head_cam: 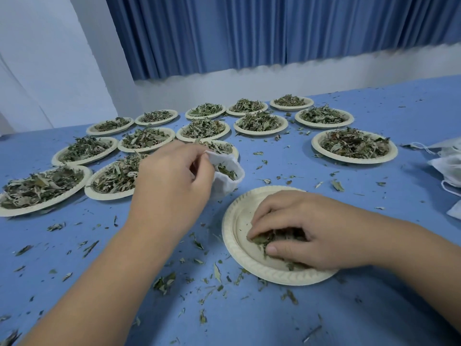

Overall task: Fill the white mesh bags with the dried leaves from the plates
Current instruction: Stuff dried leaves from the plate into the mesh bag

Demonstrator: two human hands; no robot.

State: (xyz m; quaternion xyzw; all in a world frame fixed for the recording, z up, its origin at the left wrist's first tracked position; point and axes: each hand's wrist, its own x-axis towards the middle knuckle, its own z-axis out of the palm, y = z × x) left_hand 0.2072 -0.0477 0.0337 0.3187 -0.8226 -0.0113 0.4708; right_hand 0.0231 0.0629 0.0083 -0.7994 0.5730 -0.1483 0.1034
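A blue table [374, 308] fills the lower view, littered with loose leaf fragments [163, 282]. Two bare forearms reach in from the bottom edge.

Nearest, the right hand [306, 228] lies on a pale paper plate [232, 243]. Its fingers are curled down and the thumb is drawn in, gathering a small clump of dried leaves [272, 239] against the plate. The rest of this plate is almost bare.

Just beyond and to the left, the left hand [172, 178] pinches the rim of a white mesh bag [229, 182] between thumb and curled fingers, keeping the bag's mouth open and facing right. The bag hangs just behind the near plate's left edge, and some leaves show inside the opening. It may be resting on the table, though the hand hides its base.

Farther back, over a dozen filled plates [84, 149] heaped with dried leaves spread across the table in loose rows from the left edge to the centre right. One larger-looking heaped plate [354, 146] sits apart on the right. At the right edge lie more white bags [446, 168], cut off by the frame.

Behind the table stand a white wall [50, 58] and a pleated blue curtain [274, 28].
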